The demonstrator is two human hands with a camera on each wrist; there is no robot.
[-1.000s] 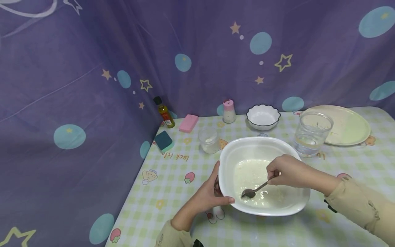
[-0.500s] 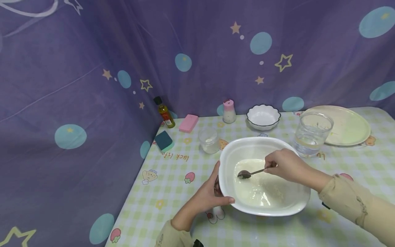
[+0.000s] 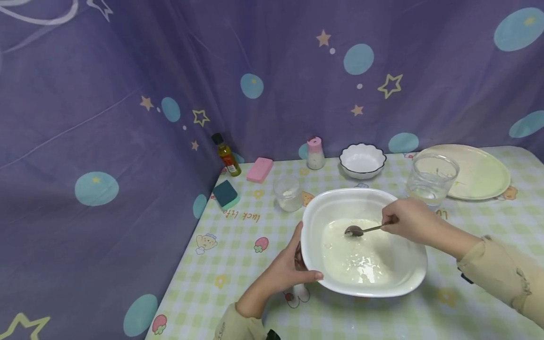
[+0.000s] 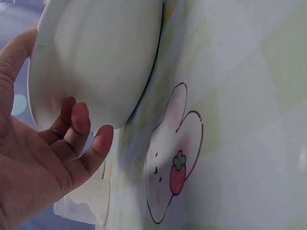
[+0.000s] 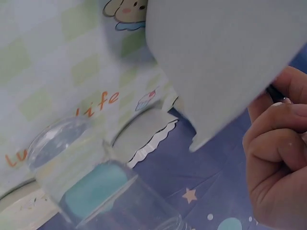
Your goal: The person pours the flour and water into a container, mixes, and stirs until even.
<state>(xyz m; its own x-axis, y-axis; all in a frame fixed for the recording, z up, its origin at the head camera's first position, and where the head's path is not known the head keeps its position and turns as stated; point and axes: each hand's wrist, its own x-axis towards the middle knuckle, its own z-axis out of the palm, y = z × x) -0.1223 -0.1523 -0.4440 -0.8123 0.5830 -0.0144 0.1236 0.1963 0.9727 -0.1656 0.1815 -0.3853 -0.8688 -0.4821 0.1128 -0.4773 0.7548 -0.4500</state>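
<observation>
A white basin (image 3: 411,278) stands on the table, its bottom covered by a pale, creamy liquid (image 3: 340,255). My left hand (image 3: 285,270) holds the basin's left side, thumb at the rim; in the left wrist view its other fingers (image 4: 80,120) bend by the outer wall. With my right hand (image 3: 410,221) I pinch the handle of a metal spoon (image 3: 354,231). The spoon's bowl is in the liquid near the middle of the basin. In the right wrist view the basin's outer wall (image 5: 216,62) hides the spoon's bowl, and my curled fingers (image 5: 278,148) show beside it.
Behind the basin stand a glass jar of water (image 3: 432,179), a scalloped bowl (image 3: 363,160), a pink-topped shaker (image 3: 315,153) and a small cup of white powder (image 3: 289,194). Further out are an oval plate (image 3: 484,174), an oil bottle (image 3: 227,157), a pink sponge (image 3: 259,170) and a green sponge (image 3: 226,194).
The spoon has swept from the near left of the liquid up to the far left, then rightward. My right hand has shifted with it; my left hand and the basin have stayed in place.
</observation>
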